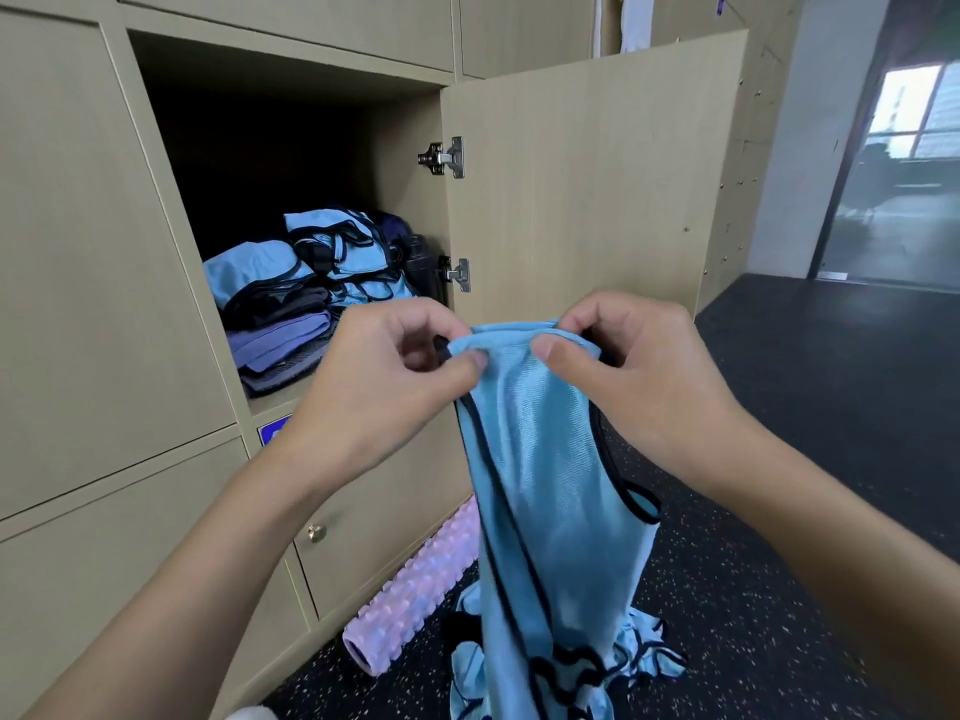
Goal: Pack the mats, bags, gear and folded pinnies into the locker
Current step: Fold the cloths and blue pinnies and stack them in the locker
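Light-blue shiny fabric with black edging, a pinny (540, 459), hangs at the centre of the frame. Both hands pinch its top edge between thumb and curled fingers. The left hand (384, 376) holds the top left corner and the right hand (639, 366) the top right, close together with the cloth bunched between them. The pinny's lower end reaches a heap of blue pinnies (644, 652) on the speckled dark floor (779, 511), bottom centre. Behind the hands, upper left, the locker (400, 163) stands with its door (587, 174) swung open to the right. Inside lie folded pinnies (337, 252) over and beside a purple and grey folded stack (285, 335). A pink foam roller (415, 584) lies on the floor against the lockers, just left of the hanging pinny.
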The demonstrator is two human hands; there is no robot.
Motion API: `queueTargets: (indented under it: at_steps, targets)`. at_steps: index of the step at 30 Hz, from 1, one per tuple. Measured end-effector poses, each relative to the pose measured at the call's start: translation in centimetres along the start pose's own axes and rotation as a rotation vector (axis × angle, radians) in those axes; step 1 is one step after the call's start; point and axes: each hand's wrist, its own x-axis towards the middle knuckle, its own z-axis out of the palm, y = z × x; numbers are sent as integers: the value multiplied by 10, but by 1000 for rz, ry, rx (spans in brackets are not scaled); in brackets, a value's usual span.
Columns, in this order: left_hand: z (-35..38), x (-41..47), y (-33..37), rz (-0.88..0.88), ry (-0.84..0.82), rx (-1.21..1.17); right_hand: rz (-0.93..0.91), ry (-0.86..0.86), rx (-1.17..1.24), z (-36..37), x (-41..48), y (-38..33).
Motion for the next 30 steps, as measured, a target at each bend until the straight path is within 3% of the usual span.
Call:
queueTargets:
  at_steps: [7,11,14,19,21,26,30]
  targets:
    - [2,1,9,-12,87,-224,6,77,48,-12,0,-7]
    - [4,1,9,-8,135,-321,137,-4,243,-10,-1,-2]
    - [8,-2,11,-41,173,-380,160,-21,253,-8,-4,0]
    - [24,-19,0,-284,-57,-307,129,97,281,-7,-4,0]
    - [27,-19,-2,-300,-39,-375,151,120,244,-8,-3,3]
    - [19,-11,0,-284,120,-471,309,-172,142,-7,-6,10]
    - [25,-16,-9,-335,206,-430,285,-138,120,-7,-6,12]
